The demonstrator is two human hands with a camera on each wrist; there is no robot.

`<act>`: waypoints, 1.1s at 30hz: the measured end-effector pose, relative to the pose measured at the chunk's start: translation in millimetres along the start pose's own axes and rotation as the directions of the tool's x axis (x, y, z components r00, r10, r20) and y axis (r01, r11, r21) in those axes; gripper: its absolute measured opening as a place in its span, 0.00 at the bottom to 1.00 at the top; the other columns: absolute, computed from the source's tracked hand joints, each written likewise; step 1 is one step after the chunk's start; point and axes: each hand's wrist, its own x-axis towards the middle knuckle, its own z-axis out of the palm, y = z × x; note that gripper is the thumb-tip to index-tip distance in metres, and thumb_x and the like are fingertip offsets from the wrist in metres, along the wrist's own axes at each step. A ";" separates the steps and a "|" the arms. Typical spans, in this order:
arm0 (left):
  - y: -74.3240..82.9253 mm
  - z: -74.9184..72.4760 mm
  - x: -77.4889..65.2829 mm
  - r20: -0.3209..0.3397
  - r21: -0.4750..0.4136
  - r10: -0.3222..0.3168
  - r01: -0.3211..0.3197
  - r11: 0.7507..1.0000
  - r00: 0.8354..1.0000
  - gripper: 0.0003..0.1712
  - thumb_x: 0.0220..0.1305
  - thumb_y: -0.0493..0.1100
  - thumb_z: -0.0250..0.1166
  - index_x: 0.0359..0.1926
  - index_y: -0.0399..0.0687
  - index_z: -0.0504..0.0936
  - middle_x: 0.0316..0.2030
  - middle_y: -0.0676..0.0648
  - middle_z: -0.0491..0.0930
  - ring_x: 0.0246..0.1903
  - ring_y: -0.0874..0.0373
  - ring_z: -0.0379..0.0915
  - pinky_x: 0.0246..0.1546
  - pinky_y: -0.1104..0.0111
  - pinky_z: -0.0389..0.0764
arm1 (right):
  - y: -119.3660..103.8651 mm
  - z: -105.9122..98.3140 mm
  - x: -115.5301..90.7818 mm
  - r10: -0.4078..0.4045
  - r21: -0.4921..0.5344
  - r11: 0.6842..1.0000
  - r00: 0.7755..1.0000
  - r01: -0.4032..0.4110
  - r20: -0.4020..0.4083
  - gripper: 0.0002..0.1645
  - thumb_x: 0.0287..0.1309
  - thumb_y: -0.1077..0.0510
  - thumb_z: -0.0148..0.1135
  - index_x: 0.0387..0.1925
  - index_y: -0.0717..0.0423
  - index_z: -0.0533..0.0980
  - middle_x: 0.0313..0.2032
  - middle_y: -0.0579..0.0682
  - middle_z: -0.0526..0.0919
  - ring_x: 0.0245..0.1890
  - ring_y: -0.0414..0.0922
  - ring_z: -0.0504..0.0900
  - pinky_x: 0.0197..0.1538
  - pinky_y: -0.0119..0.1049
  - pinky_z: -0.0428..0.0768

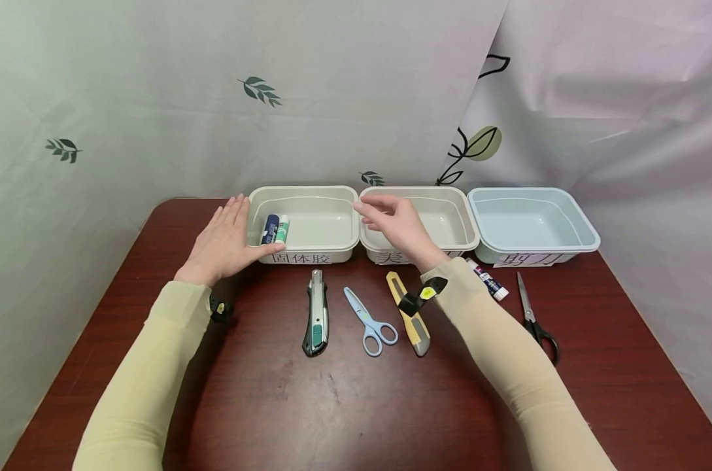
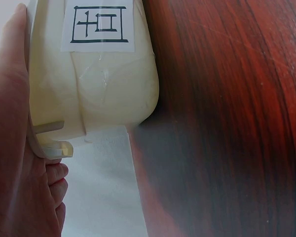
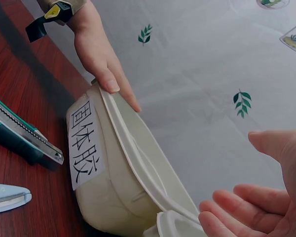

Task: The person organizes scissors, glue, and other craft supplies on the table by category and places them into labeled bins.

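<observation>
My left hand [image 1: 223, 239] rests on the left rim of the left cream bin [image 1: 326, 252], thumb along the front edge and fingers straight along the side. Inside that bin lie a navy glue stick [image 1: 270, 229] and a white-and-green glue stick [image 1: 282, 229]. My right hand [image 1: 399, 226] hovers at the left end of the middle beige bin [image 1: 450, 226], near where the two bins meet. Its fingers are loosely bent with the thumb apart, and nothing is between them, as the right wrist view shows. Below that wrist lies a yellow utility knife [image 1: 416, 327], partly covered by the wrist strap.
A light blue bin [image 1: 532, 245] stands at the right end of the row. In front lie a green-and-black utility knife [image 1: 317, 314], light blue scissors [image 1: 370, 324], another glue stick [image 1: 490, 281] beside my right sleeve, and black-handled scissors [image 1: 532, 320]. A patterned curtain [image 1: 332, 98] hangs behind.
</observation>
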 end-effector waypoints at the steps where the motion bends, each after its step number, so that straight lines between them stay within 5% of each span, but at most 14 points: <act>1: -0.1 0.1 -0.1 0.001 -0.002 0.000 0.000 1.000 1.000 0.74 0.58 0.83 0.55 0.79 0.29 0.39 0.78 0.29 0.40 0.78 0.39 0.33 0.76 0.51 0.34 | 0.4 -1.1 -1.1 -0.002 -0.001 1.000 1.000 0.002 0.000 0.33 0.67 0.46 0.67 0.64 0.64 0.76 0.56 0.56 0.83 0.50 0.52 0.85 0.54 0.41 0.83; 33: 0.7 -0.7 -0.6 0.002 -0.008 -0.001 0.001 1.000 1.000 0.74 0.58 0.82 0.56 0.79 0.29 0.39 0.78 0.29 0.40 0.78 0.39 0.32 0.76 0.52 0.33 | 5.6 -68.9 -51.3 -0.014 -0.030 0.999 0.999 0.013 -0.046 0.31 0.68 0.48 0.66 0.65 0.61 0.76 0.59 0.57 0.80 0.54 0.51 0.84 0.56 0.38 0.81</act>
